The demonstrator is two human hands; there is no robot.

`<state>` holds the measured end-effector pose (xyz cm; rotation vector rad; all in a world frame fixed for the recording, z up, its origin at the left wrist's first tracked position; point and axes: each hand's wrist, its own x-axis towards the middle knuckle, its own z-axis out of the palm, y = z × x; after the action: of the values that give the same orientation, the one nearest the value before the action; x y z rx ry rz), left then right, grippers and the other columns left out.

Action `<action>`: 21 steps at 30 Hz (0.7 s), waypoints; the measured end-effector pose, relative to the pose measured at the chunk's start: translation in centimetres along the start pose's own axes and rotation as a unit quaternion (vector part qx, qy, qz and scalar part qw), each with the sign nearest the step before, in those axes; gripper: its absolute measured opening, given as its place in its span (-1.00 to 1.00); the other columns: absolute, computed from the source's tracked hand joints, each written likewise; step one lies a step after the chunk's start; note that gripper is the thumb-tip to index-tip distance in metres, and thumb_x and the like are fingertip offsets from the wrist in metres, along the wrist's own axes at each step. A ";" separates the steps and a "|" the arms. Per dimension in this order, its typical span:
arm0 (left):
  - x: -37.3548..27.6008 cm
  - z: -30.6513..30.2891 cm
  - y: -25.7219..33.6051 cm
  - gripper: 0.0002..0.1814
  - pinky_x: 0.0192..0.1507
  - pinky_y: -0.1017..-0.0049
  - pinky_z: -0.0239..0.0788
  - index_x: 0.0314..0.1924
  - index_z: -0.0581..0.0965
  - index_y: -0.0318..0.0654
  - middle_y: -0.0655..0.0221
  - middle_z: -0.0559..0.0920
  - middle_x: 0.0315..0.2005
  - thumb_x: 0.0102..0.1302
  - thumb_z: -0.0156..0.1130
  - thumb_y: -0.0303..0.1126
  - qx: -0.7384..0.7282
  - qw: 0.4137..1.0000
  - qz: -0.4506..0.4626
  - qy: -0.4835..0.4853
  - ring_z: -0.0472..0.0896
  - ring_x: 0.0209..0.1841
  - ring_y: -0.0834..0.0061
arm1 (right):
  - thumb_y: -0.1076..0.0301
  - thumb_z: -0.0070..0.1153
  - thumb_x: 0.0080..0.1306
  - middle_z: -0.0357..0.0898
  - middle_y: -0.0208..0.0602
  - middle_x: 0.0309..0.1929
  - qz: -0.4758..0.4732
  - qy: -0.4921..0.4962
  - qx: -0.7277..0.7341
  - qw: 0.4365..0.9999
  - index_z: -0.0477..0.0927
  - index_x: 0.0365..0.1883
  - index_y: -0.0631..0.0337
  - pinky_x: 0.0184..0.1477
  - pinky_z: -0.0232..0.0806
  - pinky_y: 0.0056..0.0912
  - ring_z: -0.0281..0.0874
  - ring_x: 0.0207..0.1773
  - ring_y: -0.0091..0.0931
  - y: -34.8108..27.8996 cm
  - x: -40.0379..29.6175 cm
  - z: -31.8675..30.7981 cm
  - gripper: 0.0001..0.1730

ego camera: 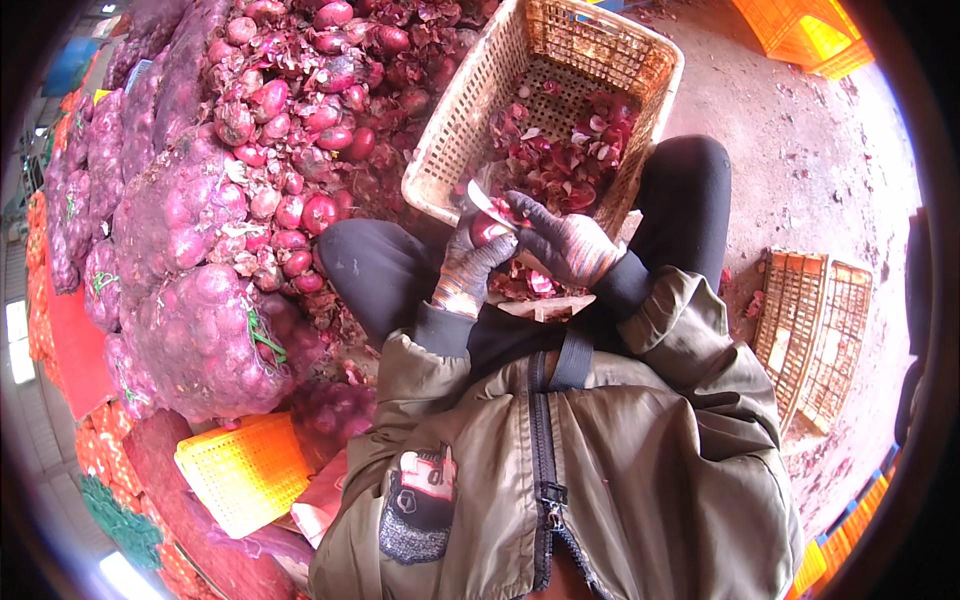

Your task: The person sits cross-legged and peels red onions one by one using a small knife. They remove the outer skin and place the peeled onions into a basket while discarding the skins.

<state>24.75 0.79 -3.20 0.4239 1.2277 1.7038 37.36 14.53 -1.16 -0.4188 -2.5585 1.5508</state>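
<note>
A red onion sits in my left hand, with the gloved fingers curled around it. My right hand, in a matching striped and dark glove, is closed on a knife whose pale blade lies across the onion; the handle is hidden in the fingers. Both hands are in front of my lap, at the near edge of a dirty cream plastic crate. Loose onion skins lie in that crate, and more scraps are below my hands.
A heap of red onions lies to the left, beside full purple mesh sacks. A yellow crate is at lower left. Cream crates stand on the floor to the right, and orange crates at upper right.
</note>
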 end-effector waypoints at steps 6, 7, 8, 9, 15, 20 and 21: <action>0.5 -0.2 -0.6 -0.35 -0.05 0.48 0.42 0.10 0.35 -0.17 0.36 0.48 -0.07 -0.04 0.36 -0.46 -0.137 0.990 -0.026 0.024 0.50 -0.07 0.42 | 0.11 -0.05 0.34 0.47 -0.43 -0.53 0.141 0.093 0.469 0.867 0.35 0.14 0.18 -0.55 0.28 -0.52 0.39 -0.61 -0.60 1.1 1.8 2.7 -0.53; 0.6 -0.3 -0.7 -0.36 -0.06 0.48 0.43 0.10 0.35 -0.17 0.35 0.48 -0.07 -0.04 0.36 -0.47 -0.154 0.988 -0.006 0.024 0.51 -0.08 0.40 | 0.12 -0.05 0.34 0.46 -0.43 -0.54 0.140 0.082 0.449 0.879 0.36 0.12 0.16 -0.57 0.27 -0.55 0.38 -0.61 -0.61 1.7 2.0 2.8 -0.54; 0.5 -0.9 -0.7 -0.37 -0.04 0.45 0.45 0.10 0.35 -0.18 0.32 0.48 -0.07 -0.03 0.33 -0.53 -0.191 0.980 -0.056 0.011 0.51 -0.06 0.36 | 0.13 -0.05 0.34 0.45 -0.43 -0.55 0.138 0.073 0.429 0.890 0.37 0.11 0.13 -0.58 0.25 -0.57 0.37 -0.62 -0.62 2.4 2.3 2.9 -0.56; 0.5 -0.6 -0.2 -0.37 -0.03 0.45 0.44 0.10 0.34 -0.19 0.31 0.48 -0.06 -0.03 0.32 -0.56 -0.209 0.975 -0.075 0.009 0.51 -0.05 0.36 | 0.12 -0.05 0.33 0.49 -0.34 -0.52 0.108 0.079 0.367 0.921 0.35 0.13 0.12 -0.55 0.28 -0.50 0.42 -0.59 -0.52 4.5 2.2 3.3 -0.55; 0.3 -0.4 0.3 -0.40 0.03 0.42 0.42 0.07 0.37 -0.21 0.30 0.49 -0.08 -0.04 0.29 -0.63 -0.198 0.979 -0.052 0.013 0.48 -0.01 0.34 | 0.18 -0.04 0.30 0.53 0.11 -0.39 0.090 0.089 -0.091 0.988 0.10 0.28 0.07 -0.33 0.35 -0.17 0.52 -0.33 -0.03 6.3 1.5 2.5 -0.39; 0.5 -1.1 0.5 -0.34 -0.01 0.53 0.37 0.13 0.31 -0.17 0.36 0.47 -0.11 -0.02 0.33 -0.57 -0.020 0.999 -0.007 0.047 0.47 -0.05 0.50 | 0.11 -0.06 0.31 0.49 0.12 -0.50 -0.032 -0.021 -0.001 0.999 0.00 0.34 0.02 -0.37 0.31 -0.09 0.48 -0.41 0.00 2.0 0.9 0.2 -0.31; 0.4 -0.9 0.7 -0.33 0.00 0.52 0.37 0.14 0.30 -0.18 0.37 0.46 -0.10 -0.02 0.33 -0.57 -0.024 0.998 -0.028 0.050 0.47 -0.06 0.50 | 0.11 -0.06 0.31 0.47 0.12 -0.51 -0.062 -0.026 -0.024 0.997 0.01 0.34 0.03 -0.38 0.31 -0.09 0.47 -0.42 0.01 2.0 0.9 0.3 -0.32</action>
<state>23.54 0.61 -3.04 0.2760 1.2560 1.7190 36.77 15.43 -3.08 -0.2215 -2.6093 1.4793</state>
